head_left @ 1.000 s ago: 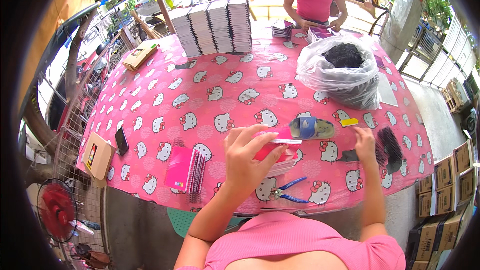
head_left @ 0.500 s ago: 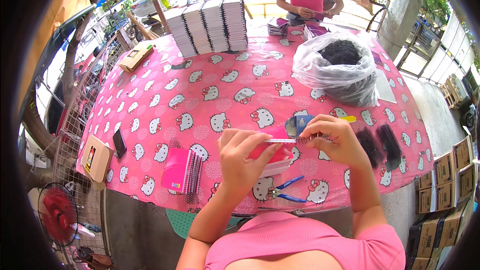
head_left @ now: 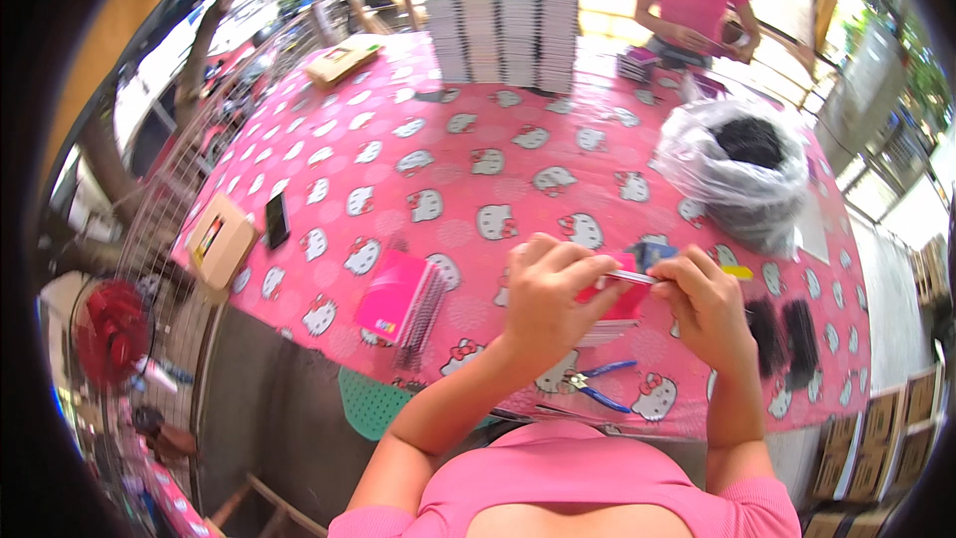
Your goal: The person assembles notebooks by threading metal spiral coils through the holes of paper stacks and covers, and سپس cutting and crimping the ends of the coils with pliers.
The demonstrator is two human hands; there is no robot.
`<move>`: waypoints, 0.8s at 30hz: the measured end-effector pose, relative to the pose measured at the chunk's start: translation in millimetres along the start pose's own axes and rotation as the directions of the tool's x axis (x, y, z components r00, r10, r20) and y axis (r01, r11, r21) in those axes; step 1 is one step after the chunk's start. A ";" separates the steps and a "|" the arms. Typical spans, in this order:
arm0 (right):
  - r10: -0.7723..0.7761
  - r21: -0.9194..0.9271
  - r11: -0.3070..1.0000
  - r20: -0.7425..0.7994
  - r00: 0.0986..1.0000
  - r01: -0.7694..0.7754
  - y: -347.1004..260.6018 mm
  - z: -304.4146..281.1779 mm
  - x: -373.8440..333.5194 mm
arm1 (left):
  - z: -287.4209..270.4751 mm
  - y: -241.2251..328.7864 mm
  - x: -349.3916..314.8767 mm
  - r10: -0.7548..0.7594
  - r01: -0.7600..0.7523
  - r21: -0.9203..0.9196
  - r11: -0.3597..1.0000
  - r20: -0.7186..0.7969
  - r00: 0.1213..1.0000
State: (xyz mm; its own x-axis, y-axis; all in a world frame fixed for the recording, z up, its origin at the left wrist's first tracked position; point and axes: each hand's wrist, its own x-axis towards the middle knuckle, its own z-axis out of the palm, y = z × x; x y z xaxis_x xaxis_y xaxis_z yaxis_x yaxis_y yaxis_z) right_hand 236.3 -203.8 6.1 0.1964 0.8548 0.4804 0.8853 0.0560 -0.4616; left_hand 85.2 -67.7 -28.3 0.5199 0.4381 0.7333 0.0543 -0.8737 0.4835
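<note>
My left hand [head_left: 558, 307] grips a thin pink notebook [head_left: 629, 277] held edge-on above the table. My right hand [head_left: 709, 307] is closed in a pinch at the notebook's right end, on a dark spiral binding coil that its fingers now mostly hide. Just below the hands lies a stack of pink-covered notebooks [head_left: 609, 333]. Nearer to me, blue-handled pliers [head_left: 605, 400] rest with their handles spread. Left of my left hand sits another pile of pink notebooks [head_left: 393, 297], with coils along its right side. Beyond my right hand are a blue object [head_left: 654, 252] and a yellow piece [head_left: 737, 272].
Bundles of black coils [head_left: 800, 344] lie at the right. A plastic bag [head_left: 732, 184] of black coils stands behind them. Tall notebook stacks [head_left: 503, 40] rise at the back. A phone [head_left: 277, 219] and cardboard box [head_left: 227, 244] lie left. Another person [head_left: 692, 5] works across the table.
The view has turned, so the table appears shifted right. My right fingers have closed in nearer the notebook's end, covering the coil that showed before. The left hand keeps its grip.
</note>
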 end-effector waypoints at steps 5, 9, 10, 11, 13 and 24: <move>0.035 -0.012 0.999 -0.014 0.999 -0.035 -16.8 5.8 5.9 | -1.7 0.4 -5.6 -0.023 0.024 0.037 0.999 -0.023 0.999; 0.250 0.335 0.903 0.101 0.963 -0.270 28.4 -12.2 14.7 | -4.7 -0.6 -11.5 -0.052 0.052 0.002 0.999 -0.032 0.998; 0.425 0.485 0.778 0.062 0.903 -0.399 62.4 -11.0 14.3 | -4.3 -0.8 -12.6 -0.057 0.057 -0.013 0.998 -0.028 0.998; 0.408 0.212 0.883 0.094 0.908 -0.419 116.2 -10.1 2.9 | -3.8 0.3 -11.5 -0.041 0.040 -0.030 0.999 -0.021 0.999; 0.319 -0.156 0.945 0.236 0.918 -0.288 172.9 26.2 -30.9 | -1.8 3.3 -9.9 -0.050 0.049 -0.013 0.999 -0.025 0.998; 0.257 0.531 0.826 -0.059 0.964 -0.188 161.1 33.9 7.4 | -4.7 -4.1 -4.3 -0.060 0.059 -0.019 0.998 -0.032 0.998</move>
State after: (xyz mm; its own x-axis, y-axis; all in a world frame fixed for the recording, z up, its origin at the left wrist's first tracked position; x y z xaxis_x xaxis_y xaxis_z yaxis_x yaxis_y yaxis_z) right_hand 366.1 -171.0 -90.0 0.4423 0.8083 0.3887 0.4710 0.1595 -0.8676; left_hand 78.7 -65.1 -31.2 0.4880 0.4963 0.7180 0.0689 -0.8419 0.5352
